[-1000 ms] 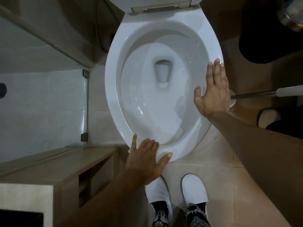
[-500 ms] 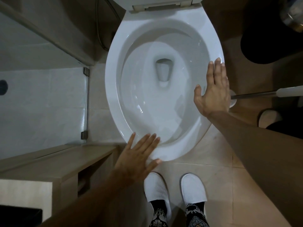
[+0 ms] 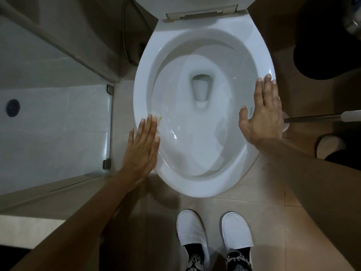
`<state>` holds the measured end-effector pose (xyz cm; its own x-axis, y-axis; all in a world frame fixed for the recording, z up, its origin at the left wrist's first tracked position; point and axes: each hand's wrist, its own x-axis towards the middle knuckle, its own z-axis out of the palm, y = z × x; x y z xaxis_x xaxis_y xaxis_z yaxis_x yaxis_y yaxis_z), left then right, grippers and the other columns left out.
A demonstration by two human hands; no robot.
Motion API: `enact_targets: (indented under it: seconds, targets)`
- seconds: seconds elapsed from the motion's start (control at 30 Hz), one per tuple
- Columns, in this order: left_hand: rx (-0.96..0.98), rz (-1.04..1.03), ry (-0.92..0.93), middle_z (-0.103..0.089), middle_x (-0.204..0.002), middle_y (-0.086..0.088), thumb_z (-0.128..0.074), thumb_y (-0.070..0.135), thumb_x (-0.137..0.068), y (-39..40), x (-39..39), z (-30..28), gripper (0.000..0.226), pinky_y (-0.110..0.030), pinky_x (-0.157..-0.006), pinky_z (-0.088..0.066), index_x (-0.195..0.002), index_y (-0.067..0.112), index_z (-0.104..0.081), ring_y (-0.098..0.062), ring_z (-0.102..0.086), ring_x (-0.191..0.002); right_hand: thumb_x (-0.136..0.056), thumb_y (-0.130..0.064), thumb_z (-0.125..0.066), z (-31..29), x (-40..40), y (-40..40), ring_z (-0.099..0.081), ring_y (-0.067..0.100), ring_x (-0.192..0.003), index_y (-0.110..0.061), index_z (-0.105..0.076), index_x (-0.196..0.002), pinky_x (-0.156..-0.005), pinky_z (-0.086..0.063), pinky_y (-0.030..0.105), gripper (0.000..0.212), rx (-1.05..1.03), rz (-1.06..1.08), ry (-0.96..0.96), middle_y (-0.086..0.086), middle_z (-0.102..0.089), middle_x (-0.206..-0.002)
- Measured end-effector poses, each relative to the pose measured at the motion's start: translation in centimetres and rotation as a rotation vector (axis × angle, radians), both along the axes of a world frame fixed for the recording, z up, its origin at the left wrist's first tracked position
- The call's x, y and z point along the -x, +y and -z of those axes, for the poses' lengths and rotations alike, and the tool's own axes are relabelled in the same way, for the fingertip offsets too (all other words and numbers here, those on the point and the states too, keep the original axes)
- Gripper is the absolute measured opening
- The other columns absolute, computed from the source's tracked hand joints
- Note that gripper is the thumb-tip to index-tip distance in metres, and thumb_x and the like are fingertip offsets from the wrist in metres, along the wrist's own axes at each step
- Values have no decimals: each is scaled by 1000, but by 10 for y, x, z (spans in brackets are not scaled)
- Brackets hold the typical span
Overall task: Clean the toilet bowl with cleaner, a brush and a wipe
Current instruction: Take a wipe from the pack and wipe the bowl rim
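White porcelain is what the step in hand works on: the left hand (image 3: 141,147) lies flat on the left rim of the toilet bowl (image 3: 197,184), fingers straight, pressing a small pale wipe (image 3: 157,119) whose edge peeks out past the fingertips. To wipe well, the person would likely want even palm pressure and a path that follows the rim's curve, the wipe kept fully under the fingers so bare skin does not drag on the porcelain. Across the bowl, the right hand (image 3: 262,114) rests flat and released on the right rim, holding nothing, probably as a brace. Just beyond it on the floor stands the brush (image 3: 320,119), its handle reaching to the right edge. White slippers (image 3: 192,231) stand on the tiles just before the bowl's front, so footing there is tight
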<state>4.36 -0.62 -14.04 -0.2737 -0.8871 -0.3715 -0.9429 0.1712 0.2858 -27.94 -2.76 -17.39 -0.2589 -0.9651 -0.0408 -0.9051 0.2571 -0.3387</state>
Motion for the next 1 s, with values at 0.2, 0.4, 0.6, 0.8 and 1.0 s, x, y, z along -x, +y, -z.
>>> enact_targets:
  seconds: [0.2,0.4,0.6,0.8,1.0]
  targets:
    - [-16,-61,-30,20,-155,9,1,50,-94,24,4,-1,63,-37,-116,13,-150,22,11,-5,20,-142,-90,-34,-42,1,1,0,-1,20,-149,-13,-9,-154,-120,-16,43,76,-2,-5,20,5,-2,-162]
    - [69,-96,-43,15,-157,7,-6,45,-97,-35,0,13,63,-40,-115,12,-152,18,7,-5,18,-142,-89,-36,-39,3,1,0,-1,20,-149,-12,-10,-154,-120,-18,45,75,5,-10,23,6,-3,-162]
    - [138,-70,-46,2,-160,-1,-16,38,-98,-102,1,18,62,-48,-116,1,-152,13,0,-14,2,-147,-89,-37,-36,1,1,-1,-3,21,-149,-11,-12,-154,-119,-19,46,74,7,-10,19,6,-5,-162]
    - [170,-13,-33,9,-160,1,-19,35,-103,-162,14,19,58,-48,-115,7,-152,16,6,-12,8,-146,-89,-39,-32,0,-1,0,-3,20,-149,-12,-13,-154,-119,-19,46,73,10,0,30,6,-6,-162]
    - [181,70,-77,10,-160,0,-16,36,-103,-208,32,18,57,-49,-116,5,-151,16,7,-14,9,-146,-90,-39,-32,0,-2,0,-3,19,-149,-14,-13,-154,-119,-20,45,72,9,10,31,5,-7,-162]
